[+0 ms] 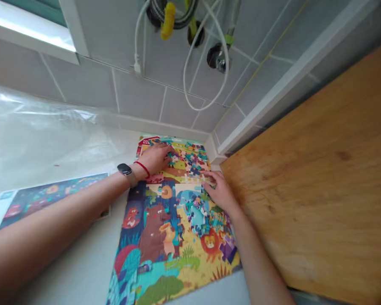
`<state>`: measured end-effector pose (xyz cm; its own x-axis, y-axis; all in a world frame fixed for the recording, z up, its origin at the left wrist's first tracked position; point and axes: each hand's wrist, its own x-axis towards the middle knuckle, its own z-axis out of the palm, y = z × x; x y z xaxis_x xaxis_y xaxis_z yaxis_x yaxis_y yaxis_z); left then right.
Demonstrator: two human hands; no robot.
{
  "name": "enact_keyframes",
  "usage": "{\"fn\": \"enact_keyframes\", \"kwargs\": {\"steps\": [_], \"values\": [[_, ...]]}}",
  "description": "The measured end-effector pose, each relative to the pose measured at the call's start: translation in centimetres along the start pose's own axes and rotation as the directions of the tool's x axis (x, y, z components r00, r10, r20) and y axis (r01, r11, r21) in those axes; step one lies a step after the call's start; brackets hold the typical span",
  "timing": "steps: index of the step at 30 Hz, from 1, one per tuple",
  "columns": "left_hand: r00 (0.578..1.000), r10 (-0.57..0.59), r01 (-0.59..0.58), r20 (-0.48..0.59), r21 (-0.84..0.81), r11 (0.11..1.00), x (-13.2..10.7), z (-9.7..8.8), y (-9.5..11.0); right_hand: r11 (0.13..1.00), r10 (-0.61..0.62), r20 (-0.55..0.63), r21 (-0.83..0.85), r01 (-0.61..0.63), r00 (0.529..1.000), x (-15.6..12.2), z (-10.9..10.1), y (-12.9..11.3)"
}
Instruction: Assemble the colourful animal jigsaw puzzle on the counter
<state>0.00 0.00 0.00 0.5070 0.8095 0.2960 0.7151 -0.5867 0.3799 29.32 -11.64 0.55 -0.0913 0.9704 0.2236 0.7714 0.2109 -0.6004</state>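
A jigsaw puzzle with forest and savanna animals [155, 233] lies on the white surface, showing a bear, a lion and a crocodile. Behind it, against the wall, is a farm picture [174, 173] with many loose puzzle pieces [195, 159] heaped on it. My left hand [158, 156] rests over the farm picture's left part, fingers bent and apart from the thumb. At that picture's right front edge is my right hand [220, 190], thumb and forefinger apart beside the pieces. More loose pieces [198, 216] lie on the puzzle's right half, and a purple piece [227, 249] sits near the lion.
A dark blue picture sheet [57, 190] lies left, partly under my left forearm. Clear plastic film [34, 114] covers the back left. A wooden panel [320, 178] stands close on the right. A white cable loop [185, 80] and hoses hang from the tiled wall.
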Motion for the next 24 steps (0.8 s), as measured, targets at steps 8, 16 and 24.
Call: {"fn": "enact_keyframes", "kwargs": {"steps": [8, 16, 24], "values": [[0.997, -0.067, 0.062, -0.039, -0.129, 0.990, -0.8, -0.8, 0.9, 0.991, -0.101, -0.063, -0.097, 0.094, 0.993, 2.1, 2.2, -1.0], [1.000, -0.015, 0.013, -0.027, -0.080, 0.997, -1.4, -0.8, 0.9, 0.995, 0.042, -0.286, 0.100, -0.014, 0.957, 1.4, 0.2, -0.4], [0.998, -0.056, 0.057, 0.009, -0.125, 0.991, -0.9, -2.5, 1.1, 0.980, 0.022, -0.275, 0.194, 0.033, 0.961, 0.4, -1.8, -0.9]]}}
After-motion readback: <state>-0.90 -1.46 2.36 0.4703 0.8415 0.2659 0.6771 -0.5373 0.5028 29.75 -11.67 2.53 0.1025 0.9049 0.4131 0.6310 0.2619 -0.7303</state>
